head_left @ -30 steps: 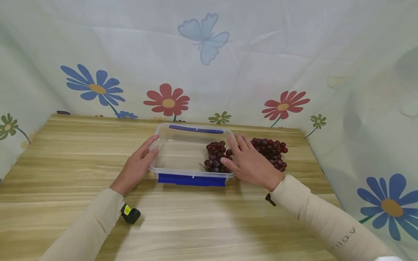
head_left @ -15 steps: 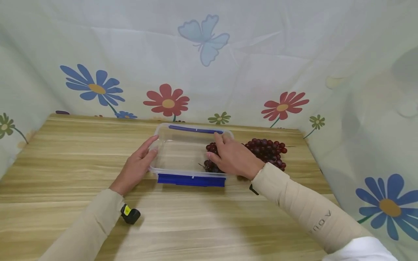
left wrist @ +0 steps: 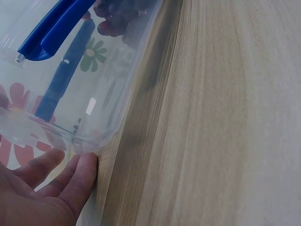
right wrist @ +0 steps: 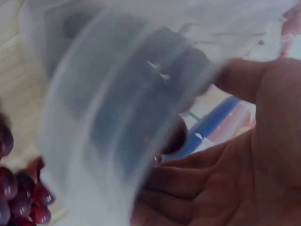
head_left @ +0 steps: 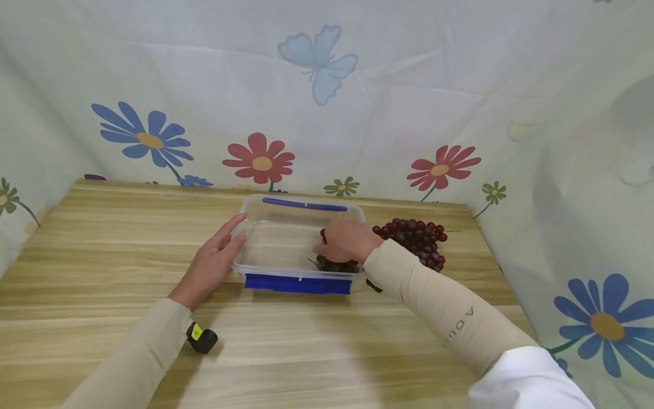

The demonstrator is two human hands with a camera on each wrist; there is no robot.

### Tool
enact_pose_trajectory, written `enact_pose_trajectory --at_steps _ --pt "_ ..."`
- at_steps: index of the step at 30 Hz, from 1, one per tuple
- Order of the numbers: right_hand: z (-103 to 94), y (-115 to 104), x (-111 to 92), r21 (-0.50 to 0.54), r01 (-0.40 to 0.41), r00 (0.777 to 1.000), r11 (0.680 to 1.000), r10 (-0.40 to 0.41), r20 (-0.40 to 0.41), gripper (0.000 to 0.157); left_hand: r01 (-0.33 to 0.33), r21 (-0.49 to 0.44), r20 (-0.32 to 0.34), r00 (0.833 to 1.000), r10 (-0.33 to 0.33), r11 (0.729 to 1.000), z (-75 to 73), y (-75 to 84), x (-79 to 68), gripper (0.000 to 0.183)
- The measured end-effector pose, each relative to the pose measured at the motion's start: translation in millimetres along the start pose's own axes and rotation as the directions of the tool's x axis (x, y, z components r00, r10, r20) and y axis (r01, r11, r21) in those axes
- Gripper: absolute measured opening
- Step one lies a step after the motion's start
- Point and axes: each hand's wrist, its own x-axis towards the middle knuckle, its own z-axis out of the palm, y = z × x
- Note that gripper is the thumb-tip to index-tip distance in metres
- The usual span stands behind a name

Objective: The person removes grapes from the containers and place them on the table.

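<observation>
A clear plastic food box (head_left: 298,284) with blue latch flaps stands lidless at the table's middle. My left hand (head_left: 212,261) touches its left end, fingers nearly straight; in the left wrist view the fingertips (left wrist: 84,165) rest against the box's lower corner. Inside the box's right end, my right hand (head_left: 349,238) curls its fingers over a bunch of dark red grapes (head_left: 337,266), hiding much of it. The right wrist view has a grape (right wrist: 176,136) between thumb and fingers, partly behind the cloudy box wall.
Just right of the box, another bunch of red grapes (head_left: 416,238) lies on the wooden table (head_left: 286,352). A flower-patterned cloth (head_left: 409,102) hangs behind the table and along both sides.
My right hand has moved left from the box's right rim, down onto the grapes inside, and its fingers have curled. The left hand and the box stay put.
</observation>
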Motion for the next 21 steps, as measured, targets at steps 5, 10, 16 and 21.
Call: enact_pose_trajectory --at_steps 5,10,16,21 --pt "1.5 -4.9 7.6 -0.030 0.052 0.998 0.998 -0.051 0.032 0.045 -0.001 -0.001 -0.008 1.000 0.001 1.000 -0.2 0.2 -2.2 0.058" --pt "-0.9 -0.9 7.7 0.084 0.080 0.996 0.993 -0.083 0.032 0.086 -0.001 -0.006 -0.004 1.000 0.001 1.000 0.0 0.3 -1.8 0.059" --pt "0.6 0.3 8.8 0.085 -0.028 0.999 0.996 0.024 0.047 0.085 -0.001 -0.006 -0.003 1.000 0.001 1.000 -0.7 -0.1 -1.2 0.062" --pt "8.3 -1.9 14.9 0.092 -0.048 0.991 0.995 0.036 0.131 0.096 -0.008 -0.002 -0.002 1.000 0.008 1.000 -0.4 -1.2 -1.5 0.060"
